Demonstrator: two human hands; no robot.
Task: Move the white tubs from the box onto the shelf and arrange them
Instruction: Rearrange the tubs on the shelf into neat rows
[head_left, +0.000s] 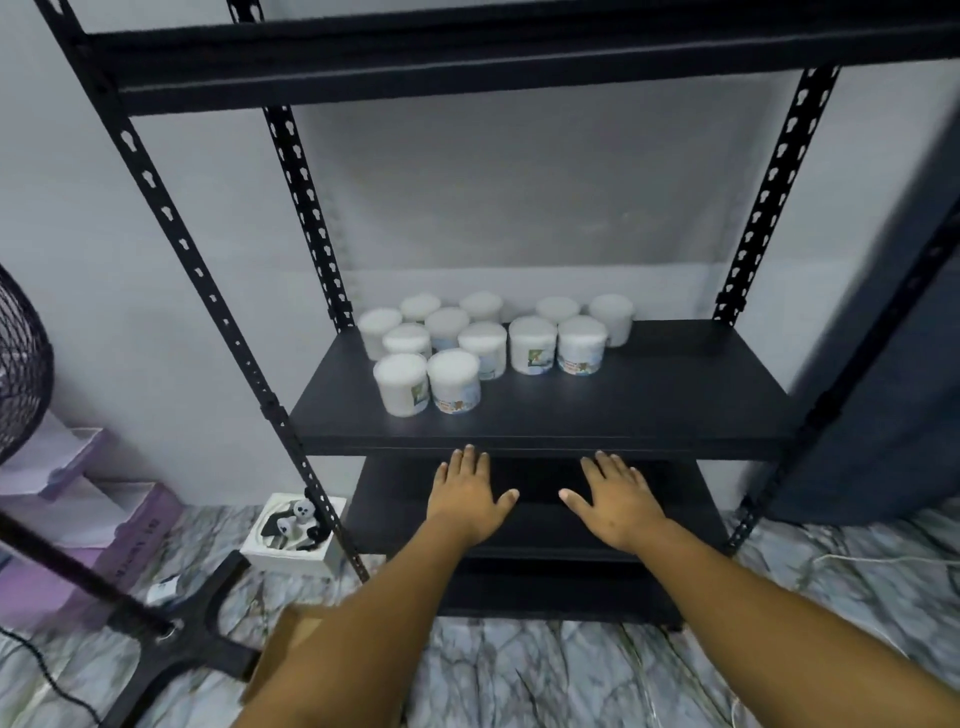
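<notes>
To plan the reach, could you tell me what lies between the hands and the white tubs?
Head view: only bare dark shelf separates the hands from the white tubs.

Black fan (21, 358) at left, lilac boxes (78, 525) beneath, small white box (296, 535) on marbled floor (519, 670).

Both forearms extend toward 12 o'clock, palms down. Left hand (470, 493) and right hand (615, 501) lie flat, fingers straight, thumbs pointing inward, holding nothing.

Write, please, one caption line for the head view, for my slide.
Both hands, left and right, held open and empty below the black shelf, where white tubs stand clustered toward its back left.
</notes>
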